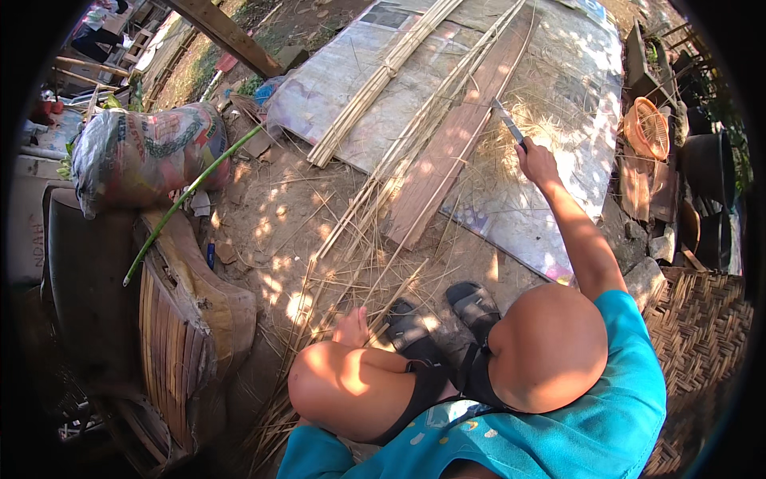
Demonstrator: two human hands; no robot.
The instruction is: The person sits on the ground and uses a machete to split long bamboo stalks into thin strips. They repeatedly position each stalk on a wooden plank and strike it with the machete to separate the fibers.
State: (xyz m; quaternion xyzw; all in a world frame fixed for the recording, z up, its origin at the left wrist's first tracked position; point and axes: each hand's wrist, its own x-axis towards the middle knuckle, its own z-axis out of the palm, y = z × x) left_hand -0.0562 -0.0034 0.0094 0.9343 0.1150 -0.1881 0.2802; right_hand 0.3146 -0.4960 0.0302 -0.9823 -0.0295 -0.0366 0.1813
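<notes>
My right hand is stretched out over the printed sheet, closed around the handle of a knife. The knife's blade points up and left, to the edge of a long brown wooden board. Low beside my left knee, my left hand is partly hidden, its visible fingers together at the lower end of a thin bamboo strip. That strip runs up along the board's right edge toward the blade. Many loose bamboo strips lie left of the board and past my left hand.
A tied bundle of strips rests on the printed sheet, near pale shavings. Leftward are a stuffed sack, a green stalk and a worn wooden piece. An orange basket and woven mat lie right.
</notes>
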